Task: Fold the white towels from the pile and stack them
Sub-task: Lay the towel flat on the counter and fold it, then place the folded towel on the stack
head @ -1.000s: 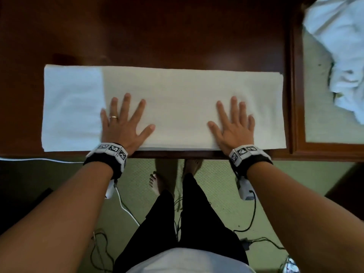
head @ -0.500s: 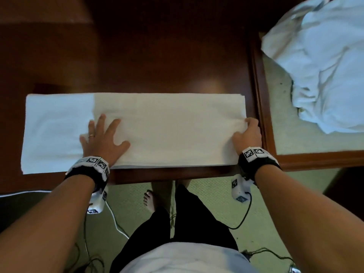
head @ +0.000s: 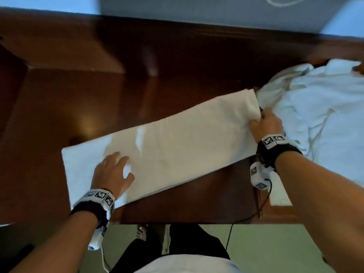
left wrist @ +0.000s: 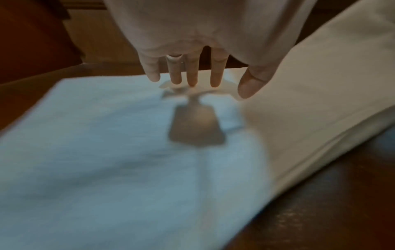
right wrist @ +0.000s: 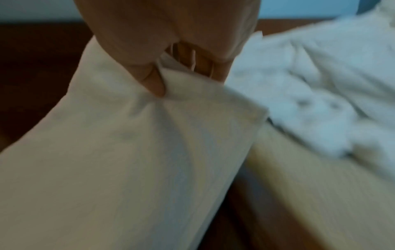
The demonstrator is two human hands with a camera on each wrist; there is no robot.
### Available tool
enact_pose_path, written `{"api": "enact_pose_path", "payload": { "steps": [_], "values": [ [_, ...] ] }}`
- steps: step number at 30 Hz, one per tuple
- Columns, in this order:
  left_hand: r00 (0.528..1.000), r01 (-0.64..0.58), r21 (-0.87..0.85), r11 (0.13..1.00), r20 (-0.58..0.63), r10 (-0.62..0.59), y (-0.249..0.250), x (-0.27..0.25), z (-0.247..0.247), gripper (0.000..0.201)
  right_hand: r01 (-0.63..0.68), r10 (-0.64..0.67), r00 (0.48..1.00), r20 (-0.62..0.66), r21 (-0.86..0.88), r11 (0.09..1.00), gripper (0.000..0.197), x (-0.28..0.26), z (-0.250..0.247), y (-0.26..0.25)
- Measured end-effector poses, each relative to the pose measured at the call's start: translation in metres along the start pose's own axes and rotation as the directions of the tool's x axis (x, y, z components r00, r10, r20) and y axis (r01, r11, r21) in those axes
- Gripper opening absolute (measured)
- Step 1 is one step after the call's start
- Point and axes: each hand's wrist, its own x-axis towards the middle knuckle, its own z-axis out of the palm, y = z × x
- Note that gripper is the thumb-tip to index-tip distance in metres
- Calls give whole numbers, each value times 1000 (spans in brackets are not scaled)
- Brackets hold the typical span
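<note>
A long folded white towel [head: 177, 146] lies slanted across the dark wooden table [head: 59, 95], its right end raised. My right hand [head: 262, 121] grips that right end, thumb and curled fingers bunching the cloth [right wrist: 162, 94]. My left hand [head: 116, 170] rests on the towel's left part with straight, spread fingers [left wrist: 192, 76] touching the fabric [left wrist: 107, 152]. The pile of crumpled white towels [head: 319, 107] lies just right of my right hand, also in the right wrist view [right wrist: 310, 84].
The pile sits on a pale inset surface [right wrist: 310, 194] framed by the wooden rim at the table's right. Cables [head: 262, 203] hang from my wrist cameras over the table's near edge. A pale wall [head: 197, 8] runs behind the table.
My right hand has taken hold of the towel's right end and lifted it, so the towel now slants. The left hand stays flat on the left part. The head view has swung up and left.
</note>
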Motion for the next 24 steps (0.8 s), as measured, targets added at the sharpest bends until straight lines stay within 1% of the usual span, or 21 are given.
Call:
{"api": "enact_pose_path", "payload": {
  "steps": [3, 4, 5, 7, 9, 11, 12, 15, 16, 17, 18, 19, 20, 21, 22, 23, 24],
  "values": [
    [998, -61, 58, 996, 8, 61, 6, -4, -7, 50, 47, -61, 979, -193, -75, 996, 23, 30, -47, -29],
    [994, -110, 65, 992, 24, 108, 8, -5, -8, 48, 70, -87, 963, -253, -76, 995, 23, 33, -57, -39],
    [985, -167, 71, 983, 49, 164, 8, -7, -8, 50, 107, -126, 944, -304, -78, 991, 22, 31, -63, -48],
    [961, -265, 92, 960, 108, 255, 11, -8, -5, 56, 211, -238, 902, -361, -113, 971, 21, 18, -62, -63],
    [931, -356, 120, 927, 128, 342, 13, -8, -7, 55, 340, -380, 842, -382, -171, 925, 22, -7, -47, -74],
    [913, -403, 129, 906, 126, 388, 10, -5, -12, 52, 458, -510, 777, -368, -224, 860, 22, -42, -27, -84],
    [909, -414, 126, 902, 105, 403, 6, -2, -17, 50, 509, -565, 744, -356, -244, 825, 23, -62, -15, -89],
    [918, -396, 96, 913, 44, 393, -10, 6, -36, 50, 628, -690, 657, -304, -286, 724, 23, -133, 29, -102],
    [929, -370, 70, 926, 24, 369, -17, 7, -45, 49, 658, -722, 639, -265, -299, 691, 23, -158, 48, -106],
    [943, -331, 34, 943, 5, 331, -26, 9, -52, 47, 684, -746, 634, -203, -303, 664, 24, -182, 69, -108],
    [955, -294, 5, 956, -23, 294, -35, 10, -58, 44, 703, -757, 640, -131, -297, 646, 27, -205, 91, -110],
    [955, -290, 3, 957, -69, 289, -44, 10, -63, 42, 713, -755, 653, -59, -289, 639, 31, -226, 114, -110],
    [935, -334, 42, 942, -116, 336, -53, 10, -65, 40, 713, -743, 670, 9, -288, 639, 37, -244, 136, -110],
    [896, -411, 104, 905, -133, 423, -59, 9, -66, 40, 707, -723, 688, 70, -289, 645, 41, -261, 155, -108],
    [839, -502, 170, 848, -143, 525, -61, 9, -66, 41, 696, -694, 708, 127, -286, 658, 45, -274, 169, -104],
    [770, -590, 221, 777, -138, 623, -58, 9, -66, 42, 678, -662, 731, 165, -281, 679, 48, -282, 177, -100],
    [693, -672, 258, 694, -110, 712, -55, 9, -64, 45, 648, -625, 760, 177, -278, 709, 49, -292, 182, -95]
  ]
}}
